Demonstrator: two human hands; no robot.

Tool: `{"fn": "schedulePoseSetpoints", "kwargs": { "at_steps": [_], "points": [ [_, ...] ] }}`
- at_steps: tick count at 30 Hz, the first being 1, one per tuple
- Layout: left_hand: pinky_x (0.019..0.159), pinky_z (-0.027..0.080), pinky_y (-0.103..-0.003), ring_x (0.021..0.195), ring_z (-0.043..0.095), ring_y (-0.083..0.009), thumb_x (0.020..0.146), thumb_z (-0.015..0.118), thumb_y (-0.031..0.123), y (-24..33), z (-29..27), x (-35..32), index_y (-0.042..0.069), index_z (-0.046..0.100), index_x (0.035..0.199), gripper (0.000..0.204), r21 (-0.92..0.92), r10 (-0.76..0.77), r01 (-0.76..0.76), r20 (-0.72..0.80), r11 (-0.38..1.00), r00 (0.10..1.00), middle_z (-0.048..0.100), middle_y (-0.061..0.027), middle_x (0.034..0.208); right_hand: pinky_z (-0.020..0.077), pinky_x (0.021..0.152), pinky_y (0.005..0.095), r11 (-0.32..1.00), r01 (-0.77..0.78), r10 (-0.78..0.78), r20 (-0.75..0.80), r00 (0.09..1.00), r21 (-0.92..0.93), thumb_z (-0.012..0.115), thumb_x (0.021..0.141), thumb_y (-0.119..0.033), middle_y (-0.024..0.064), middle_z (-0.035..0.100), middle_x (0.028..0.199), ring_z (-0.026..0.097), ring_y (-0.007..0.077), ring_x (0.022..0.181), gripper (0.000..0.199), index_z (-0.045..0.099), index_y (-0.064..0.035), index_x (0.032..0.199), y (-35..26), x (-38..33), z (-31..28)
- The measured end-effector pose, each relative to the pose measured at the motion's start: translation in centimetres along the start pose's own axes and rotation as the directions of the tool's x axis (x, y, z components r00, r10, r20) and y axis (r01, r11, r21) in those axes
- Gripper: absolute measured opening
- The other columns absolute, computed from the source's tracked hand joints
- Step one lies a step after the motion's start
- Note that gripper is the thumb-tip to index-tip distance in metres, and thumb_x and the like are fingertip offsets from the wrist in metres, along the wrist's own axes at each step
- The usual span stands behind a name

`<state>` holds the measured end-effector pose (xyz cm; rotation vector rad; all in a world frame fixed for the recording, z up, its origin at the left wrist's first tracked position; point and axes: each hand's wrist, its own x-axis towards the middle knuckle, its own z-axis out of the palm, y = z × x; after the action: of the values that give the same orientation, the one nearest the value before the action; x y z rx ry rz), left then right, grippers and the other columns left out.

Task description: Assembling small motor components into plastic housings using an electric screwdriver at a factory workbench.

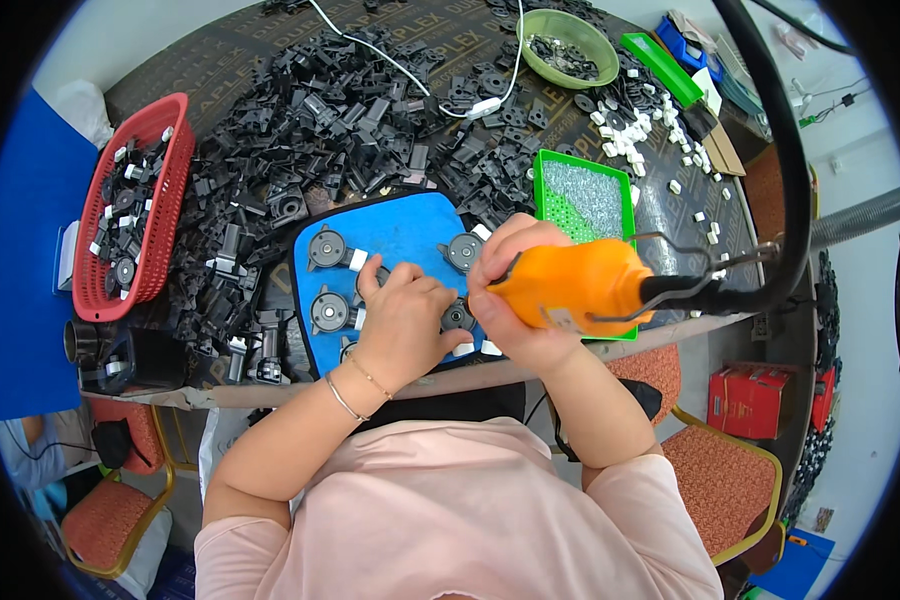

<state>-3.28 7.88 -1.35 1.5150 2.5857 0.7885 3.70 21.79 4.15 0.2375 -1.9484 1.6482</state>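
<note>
My right hand (515, 300) grips an orange electric screwdriver (575, 285), its tip pointing down toward the blue mat (400, 225). A black hose and cable run from its rear to the right. My left hand (405, 315) rests on the mat with fingers curled over a black round part that it hides. Several black round assemblies with white clips lie on the mat, such as one at the upper left (327, 248), one below it (330, 312) and one at the upper right (463, 250).
A big heap of black plastic parts (350, 120) covers the dark table. A red basket (135, 205) with parts stands at the left. A green tray of screws (582, 195) sits by the right hand, a green bowl (568, 45) farther back, white clips (650, 125) scattered right.
</note>
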Motion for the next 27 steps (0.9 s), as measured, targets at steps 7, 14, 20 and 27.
{"fn": "schedulePoseSetpoints", "kwargs": {
  "at_steps": [7,14,20,27],
  "points": [
    [0.102,0.022,-0.057,0.1,0.053,-0.0193,0.062,0.08,0.035,0.3,-0.3,-0.1,0.012,0.072,0.093,0.039,-0.019,-0.004,0.005,0.04,1.0,0.999,0.065,0.0007,0.086,0.0481,0.06,0.026,0.996,0.087,-0.085,-0.046,0.995,0.033,0.069,0.074,0.003,0.0106,0.049,0.093,0.054,0.0143,0.067,0.031,0.049,-0.0036,0.097,0.7,0.7,-0.6],
    [0.103,0.019,-0.057,0.101,0.053,-0.0211,0.064,0.08,0.035,0.4,-0.8,-0.4,0.01,0.07,0.098,0.043,-0.009,0.02,-0.02,0.041,1.0,0.999,0.066,-0.0011,0.091,0.0484,0.058,0.0277,0.98,0.164,-0.12,-0.326,0.938,0.109,0.066,0.081,-0.006,0.0115,0.05,0.091,0.056,0.0184,0.065,0.024,0.049,-0.001,0.097,-2.5,0.7,-6.3],
    [0.104,0.017,-0.056,0.104,0.052,-0.0222,0.064,0.08,0.037,0.8,-1.7,-0.4,0.009,0.069,0.102,0.048,-0.034,-0.008,0.01,0.034,0.999,0.999,0.066,-0.0023,0.095,0.0482,0.06,0.0287,0.999,0.041,-0.049,-0.455,0.889,-0.026,0.062,0.079,0.004,0.0127,0.051,0.094,0.056,0.018,0.065,0.024,0.049,0.0006,0.099,0.3,-1.8,-8.6],
    [0.105,0.017,-0.055,0.103,0.053,-0.022,0.063,0.081,0.034,0.4,-1.6,-0.4,0.009,0.069,0.1,0.047,-0.032,-0.019,0.021,0.086,0.999,0.996,0.067,-0.0027,0.092,0.0483,0.06,0.0287,0.996,0.023,-0.061,-0.443,0.894,-0.092,0.062,0.078,0.004,0.0121,0.051,0.095,0.057,0.0173,0.066,0.025,0.049,0.0009,0.1,1.6,-1.9,-8.6]
  ]
}}
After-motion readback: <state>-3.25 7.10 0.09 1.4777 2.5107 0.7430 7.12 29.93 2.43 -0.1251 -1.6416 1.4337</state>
